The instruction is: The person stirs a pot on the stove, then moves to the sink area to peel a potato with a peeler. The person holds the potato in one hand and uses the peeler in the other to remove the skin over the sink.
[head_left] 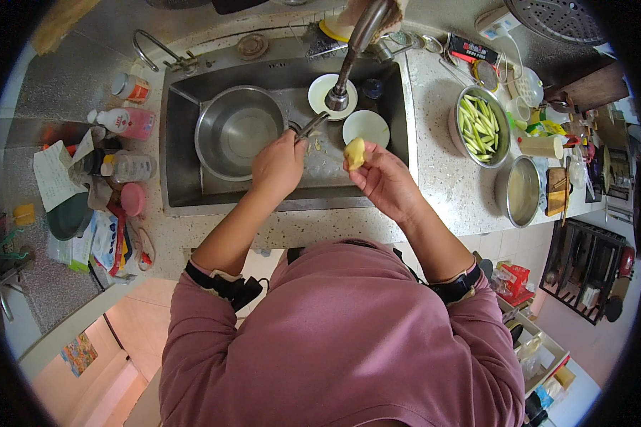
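Note:
Over the sink (pixel 185 192), my left hand (pixel 278 164) is closed around a slim metal peeler (pixel 312 125), which points up and to the right. My right hand (pixel 386 179) pinches a small, knobbly pale-yellow piece of ginger (pixel 355 152) between thumb and fingers. A gap separates the peeler from the ginger. Small pale peelings (pixel 315 146) lie on the sink floor between my hands. Left of them sits a large steel basin (pixel 214 153). Two white bowls stand beyond my right hand: a nearer bowl (pixel 366 128) and a farther bowl (pixel 320 89) under the faucet.
The faucet (pixel 346 75) hangs down over the sink's far side. On the right counter are a steel bowl of cut green vegetable strips (pixel 486 128) and another steel bowl (pixel 502 192). Bottles, including a pink bottle (pixel 134 122), and a pink lid (pixel 132 199) crowd the left.

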Action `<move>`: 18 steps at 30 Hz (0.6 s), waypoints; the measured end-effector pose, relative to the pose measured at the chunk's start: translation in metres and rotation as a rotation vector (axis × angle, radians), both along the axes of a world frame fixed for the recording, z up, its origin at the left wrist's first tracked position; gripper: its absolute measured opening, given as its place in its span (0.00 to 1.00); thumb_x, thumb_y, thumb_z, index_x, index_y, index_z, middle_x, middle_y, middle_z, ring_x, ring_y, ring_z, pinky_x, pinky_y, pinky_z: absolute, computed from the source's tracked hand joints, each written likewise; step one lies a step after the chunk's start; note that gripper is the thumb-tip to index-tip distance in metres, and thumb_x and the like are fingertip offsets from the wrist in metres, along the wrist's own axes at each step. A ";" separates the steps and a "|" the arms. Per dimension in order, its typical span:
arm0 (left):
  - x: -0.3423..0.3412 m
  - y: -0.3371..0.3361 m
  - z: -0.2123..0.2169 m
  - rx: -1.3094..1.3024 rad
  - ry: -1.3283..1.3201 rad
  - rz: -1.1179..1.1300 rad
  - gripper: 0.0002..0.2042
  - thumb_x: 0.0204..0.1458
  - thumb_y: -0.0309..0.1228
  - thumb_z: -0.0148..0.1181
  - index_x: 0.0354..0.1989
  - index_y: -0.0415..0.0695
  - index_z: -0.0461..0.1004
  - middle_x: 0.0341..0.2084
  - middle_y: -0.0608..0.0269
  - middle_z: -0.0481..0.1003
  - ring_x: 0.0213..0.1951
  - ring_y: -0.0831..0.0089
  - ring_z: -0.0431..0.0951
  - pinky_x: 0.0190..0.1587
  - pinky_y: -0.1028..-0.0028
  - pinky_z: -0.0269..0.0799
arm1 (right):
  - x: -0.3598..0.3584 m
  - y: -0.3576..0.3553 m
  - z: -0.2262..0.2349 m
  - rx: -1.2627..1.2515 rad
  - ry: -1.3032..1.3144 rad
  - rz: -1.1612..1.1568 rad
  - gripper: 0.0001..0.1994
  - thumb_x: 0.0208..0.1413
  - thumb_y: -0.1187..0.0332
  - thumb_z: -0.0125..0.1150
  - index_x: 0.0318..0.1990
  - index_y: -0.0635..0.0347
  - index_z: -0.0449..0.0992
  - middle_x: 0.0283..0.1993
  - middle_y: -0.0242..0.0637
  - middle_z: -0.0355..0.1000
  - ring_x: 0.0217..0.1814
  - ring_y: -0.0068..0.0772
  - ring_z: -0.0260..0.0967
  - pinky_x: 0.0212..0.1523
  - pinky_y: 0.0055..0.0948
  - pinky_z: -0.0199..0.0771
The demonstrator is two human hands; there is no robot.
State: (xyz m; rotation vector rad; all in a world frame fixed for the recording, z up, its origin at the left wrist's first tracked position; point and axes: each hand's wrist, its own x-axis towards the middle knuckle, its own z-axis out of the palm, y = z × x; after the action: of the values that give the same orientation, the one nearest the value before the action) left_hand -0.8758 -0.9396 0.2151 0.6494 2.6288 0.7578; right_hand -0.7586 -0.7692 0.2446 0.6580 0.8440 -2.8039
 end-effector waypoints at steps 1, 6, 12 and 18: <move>0.004 0.000 0.000 0.117 -0.023 0.011 0.11 0.55 0.36 0.53 0.35 0.39 0.69 0.26 0.52 0.75 0.31 0.56 0.76 0.34 0.62 0.69 | -0.001 0.001 0.000 0.025 -0.003 -0.035 0.13 0.58 0.72 0.51 0.50 0.64 0.65 0.46 0.42 0.70 0.50 0.34 0.69 0.46 0.22 0.74; 0.026 0.013 0.009 0.741 -0.318 0.017 0.14 0.47 0.32 0.64 0.38 0.39 0.71 0.21 0.64 0.72 0.21 0.76 0.70 0.26 0.75 0.67 | -0.008 -0.004 -0.009 0.055 0.008 -0.120 0.13 0.58 0.75 0.51 0.50 0.61 0.62 0.51 0.45 0.67 0.53 0.35 0.68 0.53 0.27 0.72; 0.027 0.021 0.015 0.668 -0.195 0.000 0.15 0.43 0.29 0.67 0.37 0.39 0.71 0.20 0.65 0.70 0.19 0.78 0.68 0.23 0.77 0.65 | -0.007 -0.004 -0.013 0.027 0.075 -0.101 0.12 0.58 0.75 0.52 0.49 0.60 0.63 0.49 0.42 0.69 0.52 0.32 0.68 0.53 0.29 0.71; 0.030 0.019 0.018 0.605 0.103 -0.113 0.09 0.49 0.29 0.60 0.37 0.39 0.71 0.23 0.59 0.72 0.24 0.68 0.73 0.27 0.71 0.68 | -0.006 -0.004 -0.017 0.018 0.007 -0.201 0.10 0.56 0.76 0.55 0.46 0.60 0.66 0.47 0.39 0.71 0.49 0.30 0.69 0.52 0.28 0.71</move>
State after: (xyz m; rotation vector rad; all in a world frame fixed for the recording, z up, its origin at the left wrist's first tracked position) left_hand -0.8456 -0.9207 0.2330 1.0023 2.4096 1.5369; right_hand -0.7649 -0.7735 0.2271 0.7771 0.8491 -2.9798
